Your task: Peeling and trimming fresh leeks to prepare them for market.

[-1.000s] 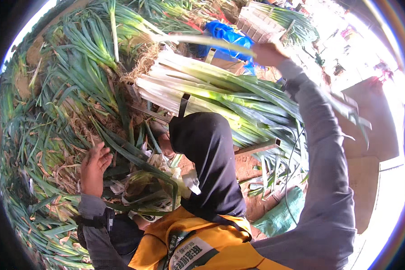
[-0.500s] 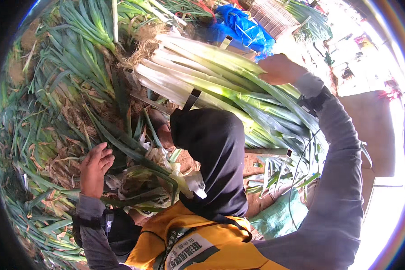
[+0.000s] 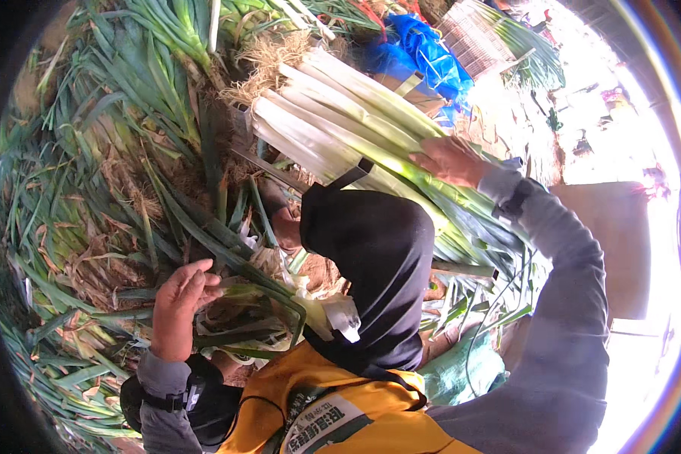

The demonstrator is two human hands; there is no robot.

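A bundle of large green onions [image 3: 333, 113] lies across a metal rack [image 3: 348, 175], with its white stalks and roots to the upper left and its leaves to the lower right. My right hand [image 3: 452, 160] rests flat on top of the bundle, on the green part of the stalks, fingers pointing left and not wrapped round any. To the left, my left hand [image 3: 180, 306] is raised over loose leaves, holding nothing, its fingers slightly bent and apart from the thumb.
A heap of unsorted green onions [image 3: 76, 189] covers the left side. Peeled onion skins [image 3: 329, 314] lie by my knee [image 3: 371, 250]. A blue plastic bag [image 3: 424, 57] and a basket [image 3: 473, 38] stand at the back. A green sack [image 3: 461, 367] sits at lower right, cardboard [image 3: 605, 242] beyond my right arm.
My right hand has come down and slightly left onto the stalks from the bundle's far edge. My left hand has shifted a little right. The view has moved slightly.
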